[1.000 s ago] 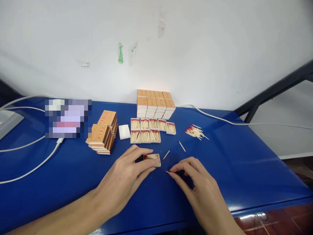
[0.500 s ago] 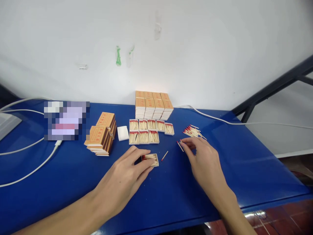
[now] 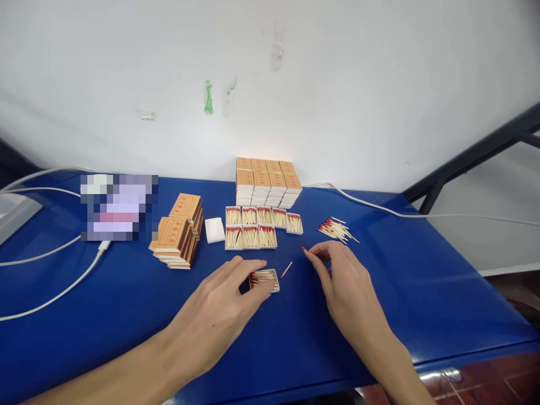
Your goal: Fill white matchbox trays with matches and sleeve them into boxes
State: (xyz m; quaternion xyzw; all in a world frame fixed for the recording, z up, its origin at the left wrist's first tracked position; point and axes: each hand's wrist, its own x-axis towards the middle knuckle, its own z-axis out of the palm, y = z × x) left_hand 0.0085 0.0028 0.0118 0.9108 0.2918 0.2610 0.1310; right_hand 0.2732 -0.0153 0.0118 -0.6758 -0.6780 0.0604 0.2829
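My left hand (image 3: 221,306) grips a small open matchbox tray (image 3: 265,274) by its sides, fingers and thumb reaching across it. Matches lie in that tray, partly hidden by the thumb. Between thumb and fingertips, my right hand (image 3: 348,278) pinches a match (image 3: 304,250) whose red head sticks out to the left; whether there is more than one I cannot tell. A single loose match (image 3: 287,270) rests on the blue table between the hands. Beyond my right hand is a loose pile of red-headed matches (image 3: 337,229).
Filled matchbox trays (image 3: 251,237) stand in two rows behind my left hand, with a white empty-looking tray (image 3: 215,230) beside them. Orange matchboxes are stacked by the wall (image 3: 270,180) and at the left (image 3: 175,233). A white cable (image 3: 371,206) crosses the back right; a blurred-out object (image 3: 122,205) lies left.
The match lying beside my right fingertips is no longer on the table there; a match shows in their pinch. That hand shifted slightly left, and my left thumb moved across the tray.
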